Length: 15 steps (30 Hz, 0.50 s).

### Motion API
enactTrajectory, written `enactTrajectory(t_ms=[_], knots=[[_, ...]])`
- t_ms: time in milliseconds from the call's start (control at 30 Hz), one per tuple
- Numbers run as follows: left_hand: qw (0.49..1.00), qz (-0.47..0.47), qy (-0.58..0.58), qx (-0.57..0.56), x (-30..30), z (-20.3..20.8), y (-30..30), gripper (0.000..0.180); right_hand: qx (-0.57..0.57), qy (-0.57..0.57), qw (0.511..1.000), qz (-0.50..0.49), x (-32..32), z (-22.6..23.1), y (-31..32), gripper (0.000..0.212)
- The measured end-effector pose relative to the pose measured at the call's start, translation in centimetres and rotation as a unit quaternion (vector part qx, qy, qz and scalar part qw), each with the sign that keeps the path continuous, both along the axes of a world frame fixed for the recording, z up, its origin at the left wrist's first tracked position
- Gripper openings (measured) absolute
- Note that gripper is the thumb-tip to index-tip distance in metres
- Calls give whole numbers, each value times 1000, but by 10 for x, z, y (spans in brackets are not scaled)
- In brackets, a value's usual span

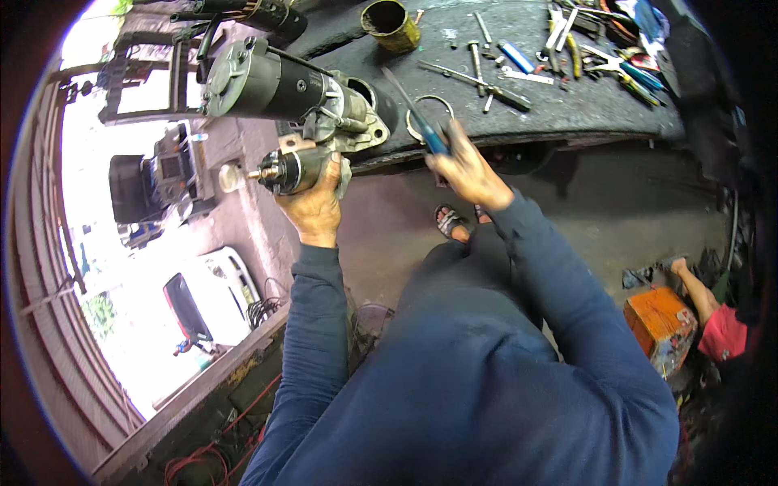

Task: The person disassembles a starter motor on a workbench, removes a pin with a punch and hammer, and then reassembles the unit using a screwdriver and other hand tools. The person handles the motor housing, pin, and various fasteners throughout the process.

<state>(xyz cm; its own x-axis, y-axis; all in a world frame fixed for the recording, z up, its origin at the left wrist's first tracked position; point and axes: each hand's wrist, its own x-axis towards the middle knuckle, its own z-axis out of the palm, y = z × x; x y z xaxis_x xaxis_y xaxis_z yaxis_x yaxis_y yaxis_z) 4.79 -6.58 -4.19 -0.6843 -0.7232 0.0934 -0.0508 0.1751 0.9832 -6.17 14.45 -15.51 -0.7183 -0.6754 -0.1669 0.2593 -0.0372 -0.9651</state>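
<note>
A starter motor point(275, 85) with a dark cylindrical body and a bare metal nose lies at the bench's left front edge. Just in front of it, my left hand point(314, 212) is closed around a black starter solenoid point(298, 170), thumb along its side, copper-coloured terminals facing left. I cannot tell whether the solenoid is joined to the motor. My right hand point(472, 172) grips a screwdriver point(436, 142) by its blue handle, with the blade pointing up and left over the bench. A thin metal ring point(445, 102) lies on the bench behind the handle.
The dark workbench point(348, 57) carries a grimy yellow can point(391, 28), loose bolts, a ratchet point(510, 97) and several pliers point(620, 73). An orange box point(660, 322) stands on the floor at right, near another person's arm point(695, 287). A white car point(212, 296) is outside at left.
</note>
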Motion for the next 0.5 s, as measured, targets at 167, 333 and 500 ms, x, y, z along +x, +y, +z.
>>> enactTrajectory(t_ms=[167,333,500], knots=[[994,38,-45,-94,25,-17,-19,45,41,63,991,113,47,-50,18,40],[986,65,-95,-124,34,-10,-24,44,51,11,998,45,59,-92,-26,37],[980,65,-103,-156,37,-7,-26,43,63,-26,992,105,87,-160,19,38]])
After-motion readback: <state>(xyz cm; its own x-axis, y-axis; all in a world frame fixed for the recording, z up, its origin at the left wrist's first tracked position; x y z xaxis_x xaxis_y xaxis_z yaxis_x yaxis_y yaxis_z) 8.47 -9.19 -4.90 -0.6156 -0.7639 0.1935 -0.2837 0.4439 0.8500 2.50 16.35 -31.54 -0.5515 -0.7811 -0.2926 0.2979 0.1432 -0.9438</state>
